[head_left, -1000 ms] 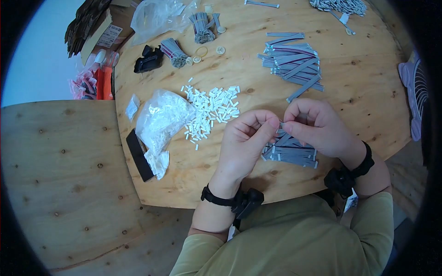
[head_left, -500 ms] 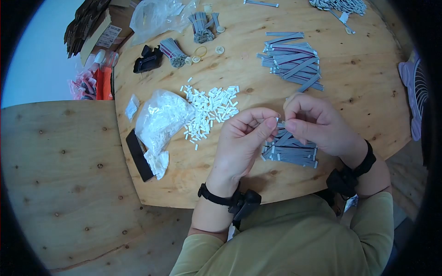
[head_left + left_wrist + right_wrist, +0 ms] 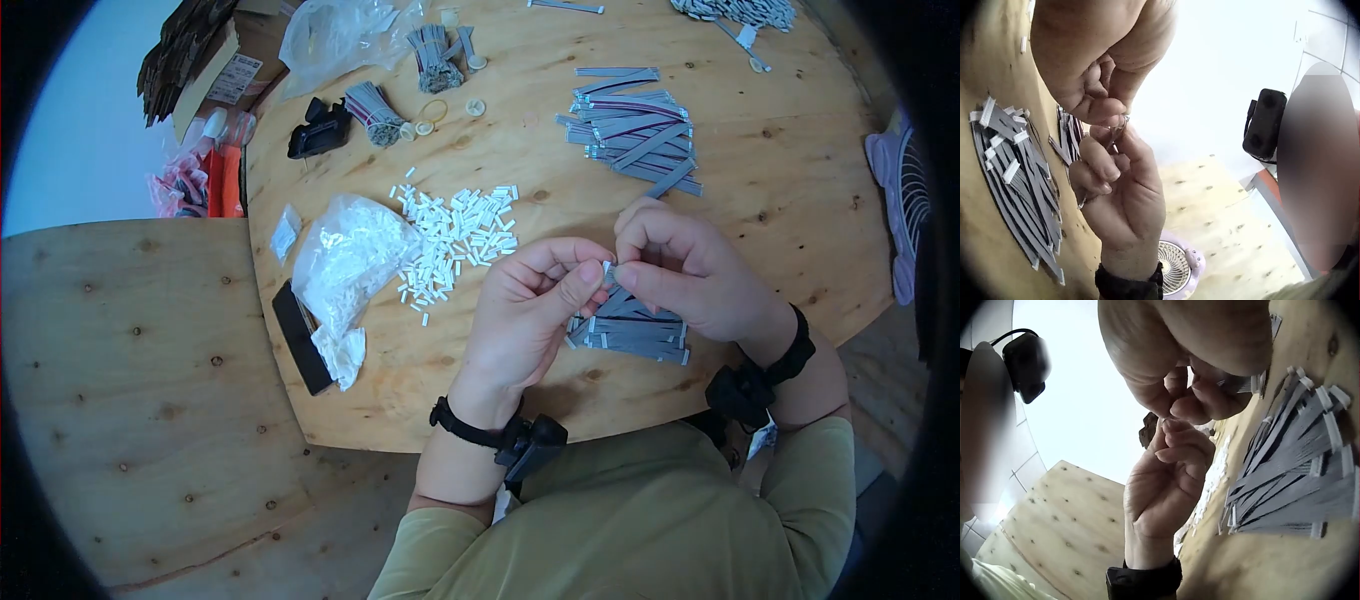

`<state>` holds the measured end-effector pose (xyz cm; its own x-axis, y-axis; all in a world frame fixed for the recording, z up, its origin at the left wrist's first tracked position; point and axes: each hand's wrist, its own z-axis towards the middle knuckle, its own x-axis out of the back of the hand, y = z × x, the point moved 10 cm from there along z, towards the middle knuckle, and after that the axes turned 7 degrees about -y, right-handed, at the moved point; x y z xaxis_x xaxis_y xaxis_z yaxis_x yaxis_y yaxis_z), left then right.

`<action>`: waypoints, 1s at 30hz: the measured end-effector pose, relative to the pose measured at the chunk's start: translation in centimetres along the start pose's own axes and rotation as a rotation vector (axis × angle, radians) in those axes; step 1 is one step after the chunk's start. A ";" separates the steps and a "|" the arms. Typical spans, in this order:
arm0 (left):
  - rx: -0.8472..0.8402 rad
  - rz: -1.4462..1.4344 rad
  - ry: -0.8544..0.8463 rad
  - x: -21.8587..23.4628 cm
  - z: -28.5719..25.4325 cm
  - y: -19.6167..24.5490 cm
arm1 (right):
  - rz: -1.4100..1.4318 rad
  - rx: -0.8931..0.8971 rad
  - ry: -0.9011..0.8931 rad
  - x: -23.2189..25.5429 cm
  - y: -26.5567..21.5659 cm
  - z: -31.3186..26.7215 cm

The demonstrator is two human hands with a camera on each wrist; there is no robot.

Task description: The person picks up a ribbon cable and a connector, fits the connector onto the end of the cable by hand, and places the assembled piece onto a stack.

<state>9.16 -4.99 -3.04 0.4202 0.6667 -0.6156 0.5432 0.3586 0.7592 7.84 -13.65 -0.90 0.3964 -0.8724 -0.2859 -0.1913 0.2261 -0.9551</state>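
At the middle of the table my left hand (image 3: pixel 530 310) pinches a small white connector (image 3: pixel 608 268) between thumb and index fingertip. Facing it, my right hand (image 3: pixel 685 262) has its thumb and index fingertip right at the connector. A grey ribbon cable (image 3: pixel 1232 384) runs inside the right hand's curled fingers, its other end hidden behind them in the head view. Both sets of fingertips meet in the left wrist view, with thin wire strands (image 3: pixel 1116 132) between them. Below the hands lies a pile of grey ribbon cables (image 3: pixel 640 332) with white end connectors.
Beyond the hands lies a second cable pile (image 3: pixel 635 130). Left of them are loose white connectors (image 3: pixel 465 230), a clear plastic bag (image 3: pixel 350 255) and a dark flat box (image 3: pixel 302 340). Bundled cables (image 3: pixel 375 113) stand farther back. A purple fan (image 3: pixel 890 210) is beyond the right edge.
My fingertips came slightly apart half a second ago and now meet again. The white connector shows more plainly at the left fingertips. The piles stay as they were.
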 end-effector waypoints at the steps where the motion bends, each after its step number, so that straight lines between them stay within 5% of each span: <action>1: -0.001 0.001 -0.003 0.0 0.0 0.0 | -0.014 0.012 -0.002 0.0 -0.1 0.0; 30: 0.019 -0.077 0.018 -0.1 -0.1 -0.3 | -0.057 0.049 0.065 0.2 -0.8 -0.3</action>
<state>8.93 -5.12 -3.21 0.3637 0.6491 -0.6682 0.5875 0.3968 0.7052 7.78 -14.10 -0.18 0.3460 -0.9103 -0.2274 -0.1256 0.1952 -0.9727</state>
